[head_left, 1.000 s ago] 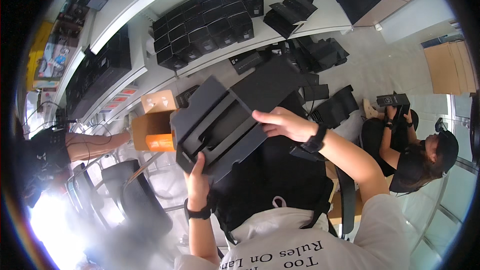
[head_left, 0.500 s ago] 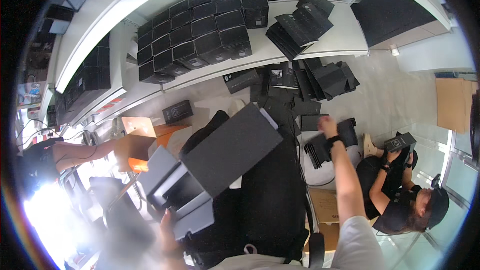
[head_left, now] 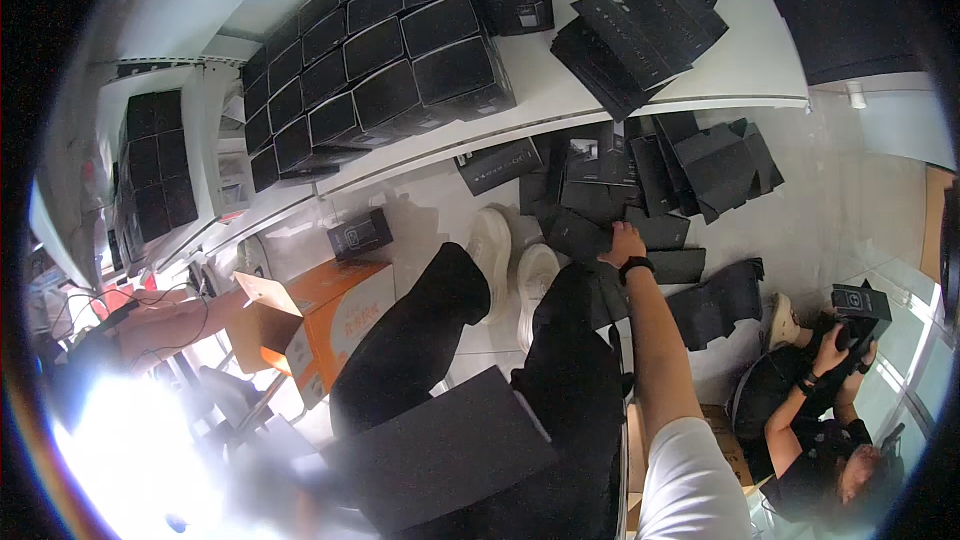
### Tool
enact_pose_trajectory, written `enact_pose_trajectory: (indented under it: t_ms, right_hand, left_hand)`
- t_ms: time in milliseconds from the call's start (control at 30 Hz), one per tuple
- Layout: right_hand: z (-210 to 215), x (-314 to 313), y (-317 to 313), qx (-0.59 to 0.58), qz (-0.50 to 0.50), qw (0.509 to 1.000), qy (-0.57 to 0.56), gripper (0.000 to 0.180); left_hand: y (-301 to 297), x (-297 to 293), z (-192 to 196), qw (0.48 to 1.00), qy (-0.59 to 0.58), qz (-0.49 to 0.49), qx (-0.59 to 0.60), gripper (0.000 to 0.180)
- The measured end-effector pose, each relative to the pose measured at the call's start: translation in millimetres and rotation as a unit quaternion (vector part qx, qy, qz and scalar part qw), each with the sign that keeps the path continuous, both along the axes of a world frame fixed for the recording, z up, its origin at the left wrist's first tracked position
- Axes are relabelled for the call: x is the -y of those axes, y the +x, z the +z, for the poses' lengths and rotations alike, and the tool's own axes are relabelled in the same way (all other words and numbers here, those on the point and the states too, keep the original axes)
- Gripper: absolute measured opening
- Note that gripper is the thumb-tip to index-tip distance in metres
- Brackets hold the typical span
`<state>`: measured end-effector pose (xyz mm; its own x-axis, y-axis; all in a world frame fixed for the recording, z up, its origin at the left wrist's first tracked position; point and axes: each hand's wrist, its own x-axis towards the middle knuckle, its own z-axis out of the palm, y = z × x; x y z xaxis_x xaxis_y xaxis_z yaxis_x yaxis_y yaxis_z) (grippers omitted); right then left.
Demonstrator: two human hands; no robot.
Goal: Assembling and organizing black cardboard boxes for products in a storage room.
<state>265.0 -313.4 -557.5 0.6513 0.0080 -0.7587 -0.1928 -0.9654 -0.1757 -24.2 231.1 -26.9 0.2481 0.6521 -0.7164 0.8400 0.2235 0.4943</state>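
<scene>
Right grip (head_left: 622,240): reaching down to the floor, fingers on a flat black carton (head_left: 585,237) at the near edge of the pile — whether they have closed on it I cannot tell.
Left grip: lost in glare at lower left; state cannot be told.
Black tray (head_left: 440,460): on the lap, well behind the right grip.
Doing it well: pinch one carton only, by its free edge — lift clear of the white shoes (head_left: 510,265) just left of the grip.
Nearby: another person (head_left: 810,420) sits to the right holding a black box (head_left: 860,305).
</scene>
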Motion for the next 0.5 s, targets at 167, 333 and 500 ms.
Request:
enact_pose_trajectory:
  t_ms: [167,333,500]
  right_hand:
    - [0.4,-13.4,0.8,-0.043,0.078,0.991,-0.101,0.085]
    - [0.6,-19.8,-24.5,0.05,-0.054,0.995,-0.064,0.06]
    - [39.0,17.7,-39.1,0.128,-0.193,0.958,0.171,0.048]
  left_hand:
    - [19.9,4.0,1.0,1.0,0.01,0.016,-0.017,0.029]
    - [28.8,3.0,-0.8,1.0,0.012,0.014,-0.004,0.028]
    - [27.7,6.2,-7.7,0.998,-0.016,0.018,0.063,0.028]
